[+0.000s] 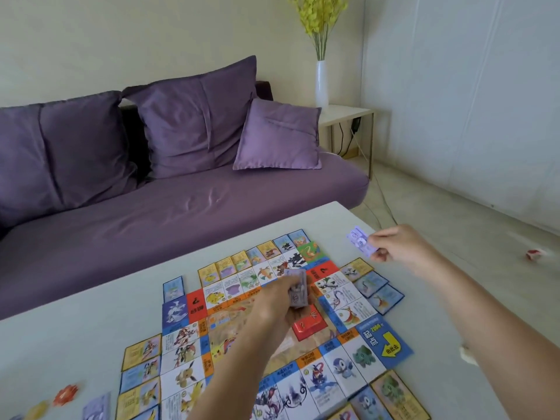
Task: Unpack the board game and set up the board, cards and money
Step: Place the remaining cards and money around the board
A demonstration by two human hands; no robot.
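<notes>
1. purple banknote point(362, 244) is being pinched between thumb and fingertips of the right hand point(400, 248), hovering above the table point(91, 328) just off the far right corner of the board point(381, 341).
2. left hand point(272, 301) is curling round the stack of notes point(298, 287) over the board centre, beside the red card deck point(307, 324).
3. property cards point(372, 281) are lying along the board edges.
4. judgement: note should be going down flat on bare table, apart from the cards; stack needs gripping firmly.
</notes>
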